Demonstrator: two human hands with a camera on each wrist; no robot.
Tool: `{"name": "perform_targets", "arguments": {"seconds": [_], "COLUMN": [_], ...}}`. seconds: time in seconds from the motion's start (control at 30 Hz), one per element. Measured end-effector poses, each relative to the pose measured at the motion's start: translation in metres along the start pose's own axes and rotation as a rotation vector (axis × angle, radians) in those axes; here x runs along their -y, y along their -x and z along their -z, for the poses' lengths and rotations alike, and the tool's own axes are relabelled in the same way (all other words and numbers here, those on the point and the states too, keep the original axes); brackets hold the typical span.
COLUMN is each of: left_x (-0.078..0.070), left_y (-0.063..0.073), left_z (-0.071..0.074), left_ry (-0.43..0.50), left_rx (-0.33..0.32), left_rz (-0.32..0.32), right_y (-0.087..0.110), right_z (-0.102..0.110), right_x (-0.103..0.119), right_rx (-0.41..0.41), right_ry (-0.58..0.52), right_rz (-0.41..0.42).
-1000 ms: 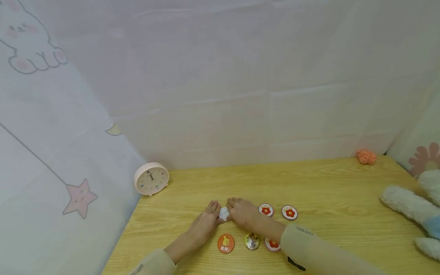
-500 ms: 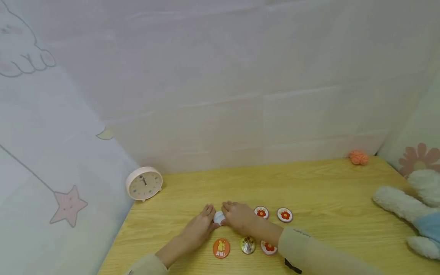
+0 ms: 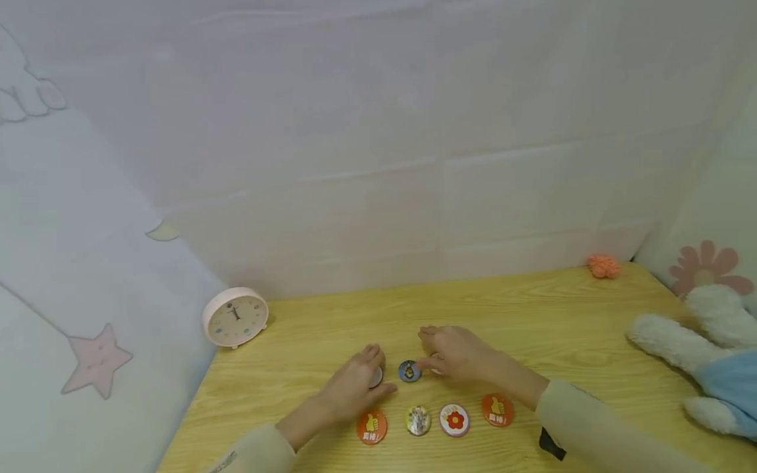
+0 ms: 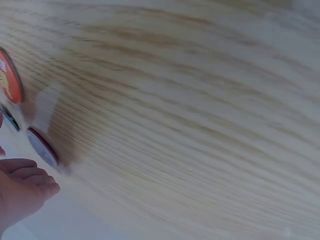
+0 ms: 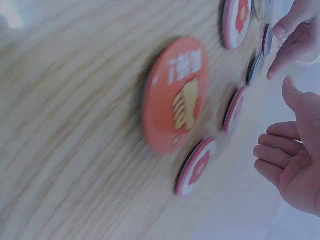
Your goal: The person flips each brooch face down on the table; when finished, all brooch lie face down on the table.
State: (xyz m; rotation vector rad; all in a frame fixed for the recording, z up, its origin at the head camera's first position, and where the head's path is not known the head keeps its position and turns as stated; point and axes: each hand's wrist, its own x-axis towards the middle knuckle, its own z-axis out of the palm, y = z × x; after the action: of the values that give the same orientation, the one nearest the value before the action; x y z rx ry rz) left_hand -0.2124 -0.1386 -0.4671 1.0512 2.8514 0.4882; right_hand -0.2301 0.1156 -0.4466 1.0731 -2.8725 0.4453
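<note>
My left hand (image 3: 351, 387) is spread low over the table, beside a round white badge (image 3: 376, 377) partly hidden by it. In the left wrist view that badge (image 4: 43, 146) lies flat, just off the fingertips. Between the hands a blue badge (image 3: 409, 371) with a small figure lies face up. My right hand (image 3: 464, 355), fingers spread and holding nothing, hovers over the back row and covers most of a badge (image 3: 437, 365). The right wrist view shows two flower badges (image 5: 197, 167) close by that hand.
In front lie an orange thumbs-up badge (image 3: 372, 427), a yellowish patterned badge (image 3: 417, 420), a red flower badge (image 3: 454, 420) and another orange badge (image 3: 497, 410). A pink clock (image 3: 236, 318) stands back left. A plush toy (image 3: 704, 364) lies right; a coral pompom (image 3: 604, 265) sits behind.
The hands, close together around a white disc before, have parted. My right hand has moved right, a blue badge shows between them, and the front-right orange badge is uncovered. The head view shifted slightly.
</note>
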Motion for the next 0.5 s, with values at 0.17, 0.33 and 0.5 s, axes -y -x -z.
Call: {"name": "perform_targets", "arguments": {"seconds": [0.17, 0.33, 0.5], "left_x": [-0.014, -0.02, -0.023], "left_y": [-0.017, -0.026, -0.027], "left_z": [-0.005, -0.012, -0.015], "left_ry": [-0.065, -0.115, -0.112], "left_rx": [-0.005, 0.023, 0.041], "left_rz": [-0.05, -0.043, -0.03], "right_y": [0.011, 0.014, 0.015], "right_z": [0.0, -0.006, -0.012], "right_x": [-0.01, -0.012, -0.011], "right_rx": [0.035, 0.041, 0.052], "right_ry": [0.008, 0.044, 0.055], "right_rz": [-0.027, -0.013, -0.013]}}
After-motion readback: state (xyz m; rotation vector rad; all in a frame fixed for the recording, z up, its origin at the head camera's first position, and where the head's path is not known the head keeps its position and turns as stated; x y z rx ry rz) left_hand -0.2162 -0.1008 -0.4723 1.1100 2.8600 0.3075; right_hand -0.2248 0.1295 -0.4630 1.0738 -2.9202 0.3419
